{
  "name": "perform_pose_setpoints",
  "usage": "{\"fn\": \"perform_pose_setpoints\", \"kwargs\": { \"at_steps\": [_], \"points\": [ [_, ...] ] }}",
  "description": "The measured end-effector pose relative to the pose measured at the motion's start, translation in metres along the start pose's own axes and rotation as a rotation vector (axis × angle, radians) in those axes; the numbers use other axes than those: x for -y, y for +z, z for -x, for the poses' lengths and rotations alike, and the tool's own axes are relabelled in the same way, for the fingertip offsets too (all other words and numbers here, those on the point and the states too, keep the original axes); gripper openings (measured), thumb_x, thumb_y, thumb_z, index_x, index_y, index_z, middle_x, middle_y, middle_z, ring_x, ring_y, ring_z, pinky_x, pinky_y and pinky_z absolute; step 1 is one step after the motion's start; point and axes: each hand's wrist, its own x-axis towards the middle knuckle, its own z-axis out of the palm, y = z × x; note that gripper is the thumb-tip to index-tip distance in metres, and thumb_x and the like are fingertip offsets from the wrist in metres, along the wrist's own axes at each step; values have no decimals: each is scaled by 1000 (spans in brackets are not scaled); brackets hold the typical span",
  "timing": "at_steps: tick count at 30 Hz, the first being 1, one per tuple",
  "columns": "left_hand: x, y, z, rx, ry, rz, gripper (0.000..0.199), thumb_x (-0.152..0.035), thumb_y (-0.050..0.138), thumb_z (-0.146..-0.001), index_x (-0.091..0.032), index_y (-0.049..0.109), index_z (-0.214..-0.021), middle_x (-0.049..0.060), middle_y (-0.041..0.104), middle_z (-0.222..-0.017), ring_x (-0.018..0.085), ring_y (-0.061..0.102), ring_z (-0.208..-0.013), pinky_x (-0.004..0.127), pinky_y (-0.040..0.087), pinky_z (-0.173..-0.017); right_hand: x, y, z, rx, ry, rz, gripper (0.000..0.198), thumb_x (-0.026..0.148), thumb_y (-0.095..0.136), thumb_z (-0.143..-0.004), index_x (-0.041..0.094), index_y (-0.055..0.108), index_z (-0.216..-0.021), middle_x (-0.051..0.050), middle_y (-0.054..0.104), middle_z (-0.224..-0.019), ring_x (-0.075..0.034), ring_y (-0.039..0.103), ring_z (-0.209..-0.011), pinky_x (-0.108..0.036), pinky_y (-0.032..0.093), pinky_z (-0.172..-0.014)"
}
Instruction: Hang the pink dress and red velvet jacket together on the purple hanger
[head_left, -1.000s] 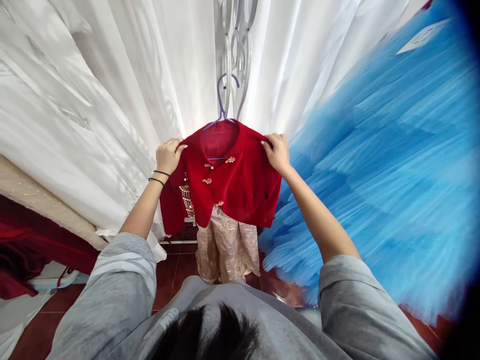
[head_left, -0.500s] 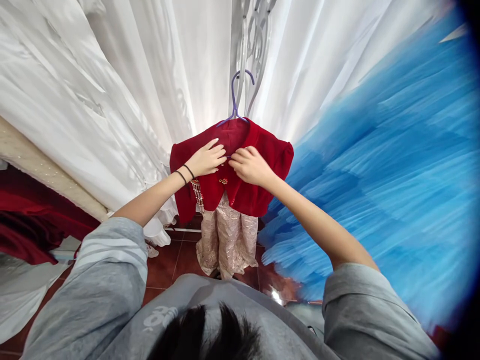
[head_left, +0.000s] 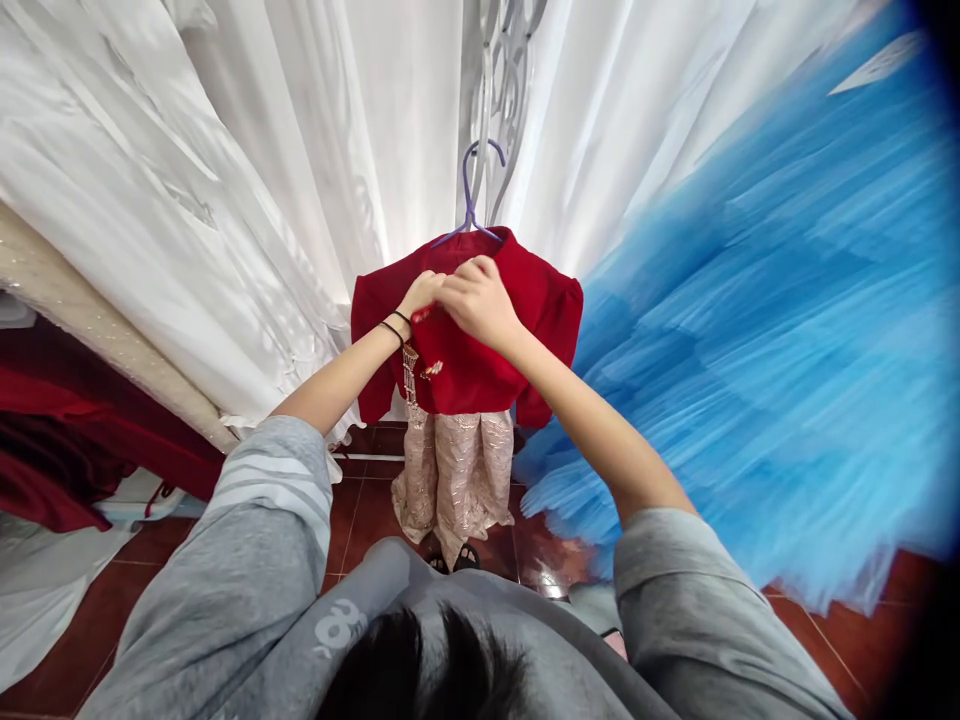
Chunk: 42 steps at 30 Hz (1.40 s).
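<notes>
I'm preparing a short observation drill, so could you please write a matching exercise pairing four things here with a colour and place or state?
1. Jacket
2. Hanger
3. Two bands
4. Gauzy fabric

A. purple, only its upper part showing
B. black, worn at the wrist of the left hand
C. blue, at the picture's right
D. red, left hand and right hand at its front

Pairs: 1-D, 2-A, 3-B, 4-C

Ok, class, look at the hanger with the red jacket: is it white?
No: the hanger, whose hook rises above the collar of the jacket, is purple.
</notes>
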Motion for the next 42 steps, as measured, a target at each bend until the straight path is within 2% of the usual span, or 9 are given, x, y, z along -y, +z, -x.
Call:
{"fn": "perform_pose_setpoints", "kwargs": {
  "at_steps": [3,7,13,21,26,30,35,38,42],
  "points": [
    [3,3,6,-23,16,37,37,-9,33,-93,-17,68,-98,13,67,-109,24,56,-120,46,31,-114,0,16,-9,-114,160,30,43,25,24,-106,18,66,-106,-12,68,-103,-24,53,-100,-48,33,-103],
    [9,2,30,-78,59,70,44,-11,32,-93,-23,66,-119,13,53,-144,28,32,-147,59,11,-122,1,47,-4,-63,169,31,43,25,25,-105,17,67,-107,-12,69,-102,-25,53,-104,-52,27,-111],
    [18,6,72,-413,-233,49,46,-25,44,-94,-21,54,-138,21,41,-155,34,29,-148,61,18,-118,5,71,-5,-64,329,63,47,20,28,-101,7,47,-142,-21,60,-131,-33,43,-130,-59,16,-117],
    [-3,57,89,-422,-333,354,45,-23,53,-90,-12,49,-134,18,61,-123,23,60,-109,40,46,-100,20,66,3,-99,471,29,60,8,33,-90,10,39,-150,-20,35,-158,-31,23,-149,-60,5,-121],
    [-4,63,82,-482,-372,556,20,-11,48,-88,-16,66,-94,6,61,-93,14,58,-73,27,51,-74,25,64,3,-321,899,-21,86,35,48,-88,10,7,-159,-25,-1,-165,-37,-1,-153,-72,9,-114],
    [-15,52,76,-457,-234,556,17,-13,53,-85,-17,69,-87,5,61,-86,16,58,-74,28,52,-75,9,76,2,-345,1044,-15,91,34,49,-86,9,-1,-159,-27,-6,-164,-39,-10,-152,-78,9,-109],
    [-39,36,53,-654,-470,258,52,-29,60,-87,-11,55,-136,21,49,-138,34,45,-133,48,34,-115,-21,49,31,-411,1139,108,81,11,40,-80,13,19,-159,-23,7,-165,-37,0,-153,-76,9,-111],
    [-49,41,37,-547,-649,141,91,-41,70,-80,-9,28,-154,27,18,-160,43,15,-150,61,15,-121,-41,21,55,-486,1219,92,82,13,47,-76,11,27,-155,-25,15,-163,-41,15,-150,-74,14,-112],
    [-37,56,39,-466,-887,102,106,-33,76,-73,-6,17,-157,32,5,-162,48,6,-151,66,15,-118,-67,-6,79,-449,1181,-141,67,23,52,-80,11,45,-146,-23,52,-143,-41,51,-128,-67,35,-108]
  ]
}}
